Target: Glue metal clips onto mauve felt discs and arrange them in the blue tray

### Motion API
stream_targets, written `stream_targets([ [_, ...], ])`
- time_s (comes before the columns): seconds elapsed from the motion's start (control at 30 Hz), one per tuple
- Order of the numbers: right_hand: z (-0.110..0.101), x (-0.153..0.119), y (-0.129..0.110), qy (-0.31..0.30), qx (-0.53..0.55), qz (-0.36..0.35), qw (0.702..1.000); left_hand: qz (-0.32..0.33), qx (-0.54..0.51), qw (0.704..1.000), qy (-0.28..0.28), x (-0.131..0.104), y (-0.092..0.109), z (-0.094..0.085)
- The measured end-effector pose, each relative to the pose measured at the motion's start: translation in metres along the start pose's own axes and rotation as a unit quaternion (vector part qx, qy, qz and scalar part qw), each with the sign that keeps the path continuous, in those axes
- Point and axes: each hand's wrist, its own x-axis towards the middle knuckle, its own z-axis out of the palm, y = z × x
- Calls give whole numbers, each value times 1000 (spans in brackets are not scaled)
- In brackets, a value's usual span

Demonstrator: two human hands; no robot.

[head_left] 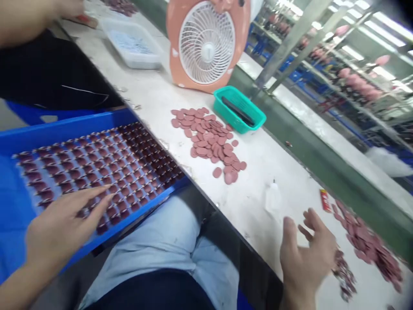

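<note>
My left hand [61, 226] reaches over the blue tray [19, 215], thumb and forefinger nearly meeting in a pinch at the rows of small dark-red oval pieces with metal edges [97, 161]. What sits between those fingertips is too small to make out. Above the white table, my right hand [308, 252] hangs with thumb and bent fingers apart, and no object shows in it. Partly behind it lies a small heap of shiny metal parts [344, 275]. A white glue bottle [272, 197] with a thin tip stands just beyond this hand.
Pink oval discs [209, 137] lie in a loose pile mid-table, with more discs [371, 241] at the right. Behind are a green basket [237, 120] holding a black object, an orange fan [174, 43] and a white tub [142, 60]. Another person's arm [29, 19] enters top left.
</note>
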Motion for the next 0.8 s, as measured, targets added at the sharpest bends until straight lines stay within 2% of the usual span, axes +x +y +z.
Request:
stream_targets([
  [0.07,5,14,8,-94,4,123,988,56,52,997,-13,38,28,30],
  [0.1,9,20,9,-134,6,158,978,80,82,993,-15,55,38,43],
  [0.2,22,29,5,-192,22,186,963,155,186,970,-18,98,54,70],
  [0.3,29,31,0,-202,59,201,957,259,290,921,-25,118,45,75],
  [0.37,29,30,-1,-194,99,234,948,342,333,879,-15,121,34,74],
  [0.43,26,27,-3,-186,160,280,928,426,346,836,19,118,24,74],
  [0.53,20,15,-22,-195,294,344,870,526,327,781,85,105,18,79],
  [0.6,17,2,-46,-218,378,374,819,564,296,762,117,91,20,83],
  [0.7,16,-19,-86,-271,465,399,743,579,269,756,146,69,28,86],
  [0.8,18,-36,-113,-320,572,408,635,580,253,762,140,56,34,88],
])
